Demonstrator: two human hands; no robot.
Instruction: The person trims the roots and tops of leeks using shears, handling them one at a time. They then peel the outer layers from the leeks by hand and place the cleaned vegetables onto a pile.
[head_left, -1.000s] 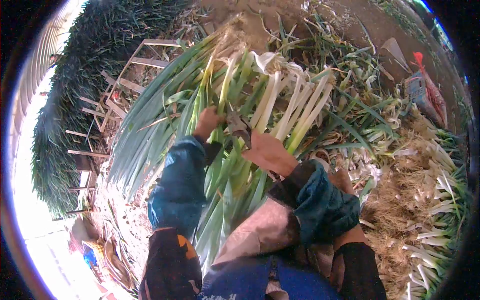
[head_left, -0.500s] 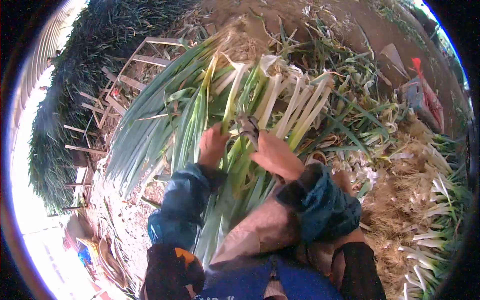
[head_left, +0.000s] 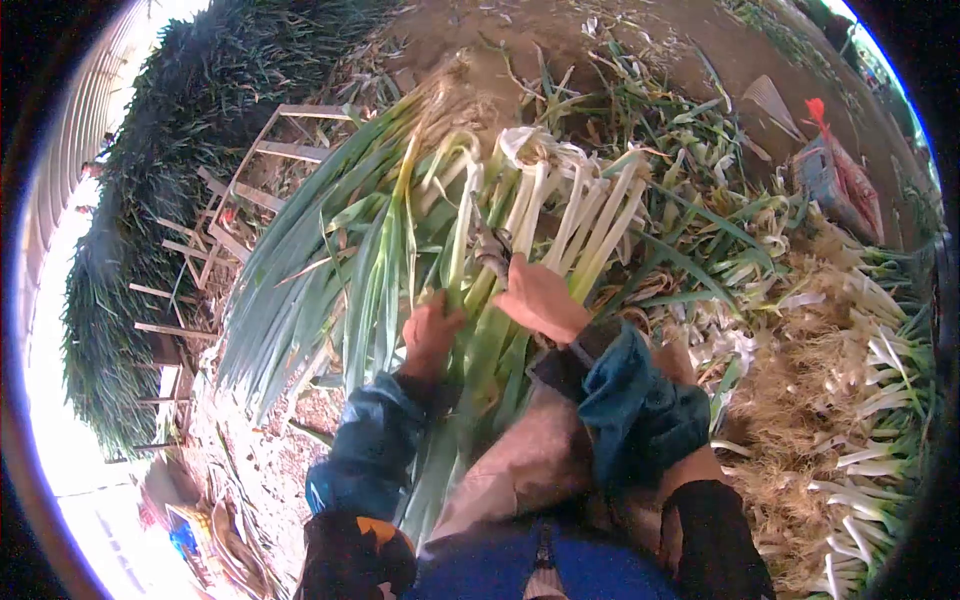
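My left hand [head_left: 432, 332] is closed around a long green onion [head_left: 462, 225] whose white root end points away from me. To its right, my right hand [head_left: 543, 303] grips a dark metal hand tool [head_left: 491, 250] that looks like pruning shears. The tool's head lies close against the held stalk; whether its jaws are parted I cannot make out. Trimmed green onions with white stalks [head_left: 605, 215] lie just beyond my right hand. Green leaves [head_left: 480, 365] run under both wrists toward my lap. Untrimmed onions with brown roots [head_left: 460, 90] are heaped ahead and left.
Cut roots [head_left: 790, 420] and a row of onions [head_left: 880, 400] line the right side. A red-and-grey bag [head_left: 840, 188] sits at the upper right. Wooden frames [head_left: 265, 185] stand left, before a big pile of dark green onions [head_left: 180, 130]. Leaf scraps [head_left: 690, 130] litter the ground.
My left hand has slid down the stalk toward me. My right hand and its tool have shifted slightly left, and the whole view has tilted a little.
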